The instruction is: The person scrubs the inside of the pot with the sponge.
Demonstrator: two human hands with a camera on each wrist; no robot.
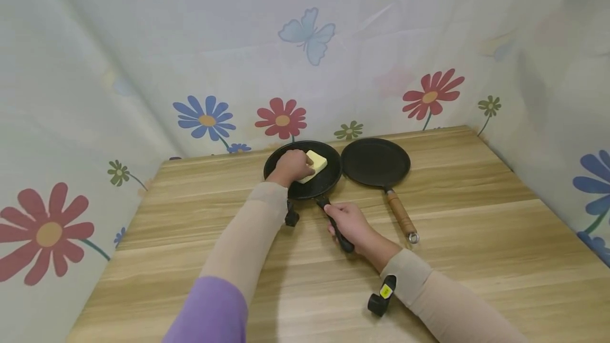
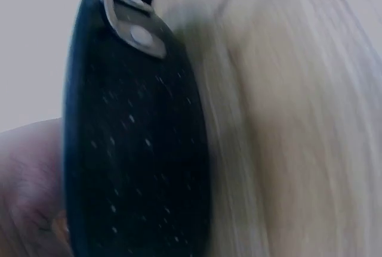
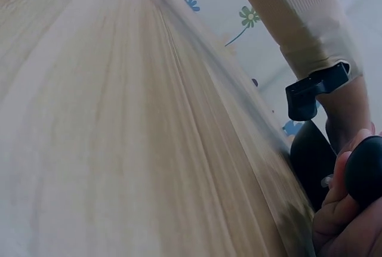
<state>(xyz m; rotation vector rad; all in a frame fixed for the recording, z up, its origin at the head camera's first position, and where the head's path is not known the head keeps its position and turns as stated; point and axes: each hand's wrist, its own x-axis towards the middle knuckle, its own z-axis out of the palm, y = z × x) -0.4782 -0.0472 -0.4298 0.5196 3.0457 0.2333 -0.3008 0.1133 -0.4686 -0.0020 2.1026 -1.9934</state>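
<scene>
A dark frying pan (image 1: 330,178) sits toward the back of the wooden table. My right hand (image 1: 351,225) grips its black handle (image 1: 344,242), and the handle's rounded end also shows in the right wrist view. Inside the pan, my left hand (image 1: 292,166) holds a pale yellow sponge (image 1: 317,161) against the cooking surface; the hand covers part of the sponge. The left wrist view shows the pan's speckled outer side (image 2: 143,144) and a riveted metal bracket (image 2: 142,35), with part of the left hand (image 2: 30,185) behind the rim.
Close on the right lies a second, flat black pan (image 1: 375,162) with a wooden handle (image 1: 401,213) pointing to the front right. The wooden table (image 1: 476,216) is bordered by a flower-printed curtain (image 1: 362,89) at the back and sides.
</scene>
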